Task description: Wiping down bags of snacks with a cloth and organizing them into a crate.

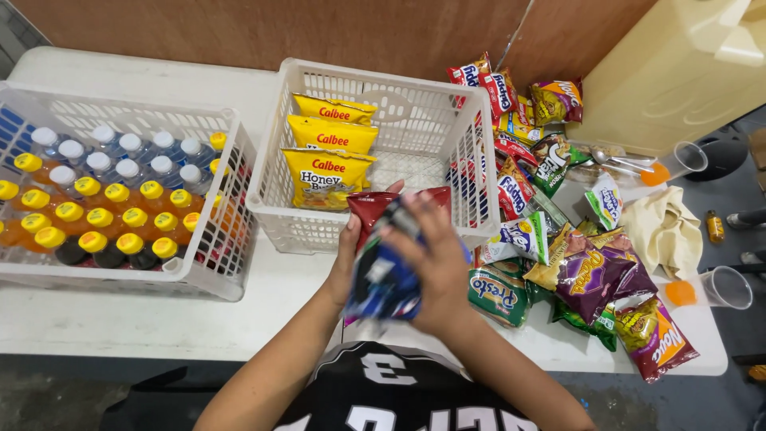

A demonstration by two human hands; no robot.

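Head view: looking down on a white tabletop (159,319) set against a brown wall.
Left hand (351,255): closed round the far side of a blue snack bag (387,279), steadying it.
Right hand (435,271): fingers spread over the bag's near face, gripping it.
Bag's place: held above the near edge, just before the middle basket (399,120), a dark red bag (371,209) behind it.
Middle basket: three yellow chip bags (327,172) standing in a row at its left side.
Left basket (120,271): capped bottles (104,215) packed upright.
Right end: loose snack bags (590,275) heaped.
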